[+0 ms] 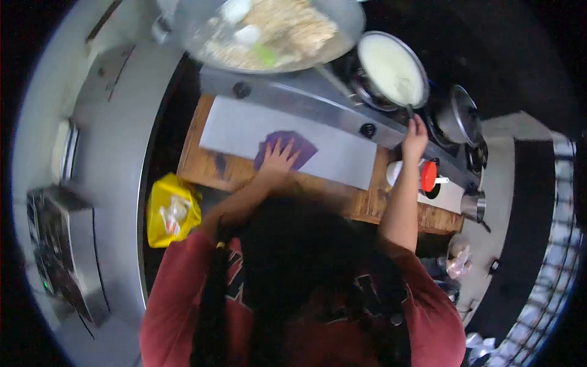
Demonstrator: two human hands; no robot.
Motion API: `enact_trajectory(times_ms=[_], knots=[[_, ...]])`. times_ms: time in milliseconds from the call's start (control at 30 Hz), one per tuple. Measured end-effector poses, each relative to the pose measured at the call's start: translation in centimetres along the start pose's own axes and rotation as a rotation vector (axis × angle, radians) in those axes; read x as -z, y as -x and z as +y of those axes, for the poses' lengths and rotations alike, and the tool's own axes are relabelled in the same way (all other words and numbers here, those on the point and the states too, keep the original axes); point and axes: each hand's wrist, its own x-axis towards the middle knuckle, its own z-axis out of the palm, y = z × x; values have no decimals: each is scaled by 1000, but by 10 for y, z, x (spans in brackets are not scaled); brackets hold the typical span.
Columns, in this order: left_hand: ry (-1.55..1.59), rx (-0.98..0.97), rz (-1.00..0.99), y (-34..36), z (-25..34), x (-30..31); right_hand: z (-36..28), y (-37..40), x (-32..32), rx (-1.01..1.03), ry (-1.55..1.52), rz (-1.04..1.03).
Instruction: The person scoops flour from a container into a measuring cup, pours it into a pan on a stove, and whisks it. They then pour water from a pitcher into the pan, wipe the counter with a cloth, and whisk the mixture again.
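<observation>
My left hand point(278, 160) lies flat with fingers spread on a purple cloth point(306, 150), which rests on a long white board point(345, 159) set on the wooden counter. Out to the right, my right hand point(416, 136) is closed round the dark handle point(411, 111) of a utensil. The utensil's far end reaches into a pot of pale, creamy liquid point(388, 67) on the stove.
At the top, a large pan point(214, 55) holds a crumbly mixture; its handle points right. Another pot point(452, 116) stands right of the creamy one. A red-lidded container point(428, 175), a metal cup point(472, 207) and a yellow bag point(160, 214) are nearby.
</observation>
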Motion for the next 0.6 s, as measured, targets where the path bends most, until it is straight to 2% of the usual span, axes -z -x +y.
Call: enact_trajectory(times_ms=[100,167,200,233,300,333,400,467,533,567,600], knots=[[-58,-58,-43,-12,7,16,14,0,2,-196,-256,-7],[64,103,-274,-18,21,32,2,7,12,-318,-394,-52],[63,151,-302,-26,33,56,-26,15,20,-398,-441,-66],[59,140,-314,-26,27,40,-23,15,24,-386,-522,-103],[704,389,-96,-29,3,13,-28,16,33,-430,-558,-136],[697,387,-103,-38,3,8,-30,15,41,-436,-563,-131],[1037,542,188,-68,19,44,-31,13,50,-388,-541,-188],[1081,571,334,-105,39,79,-32,10,63,-397,-507,-168],[594,458,457,-143,47,88,-37,4,72,-341,-443,-135],[589,457,459,-164,57,89,-36,0,74,-340,-449,-135],[404,341,514,-185,67,88,-34,-4,74,-292,-406,-131]])
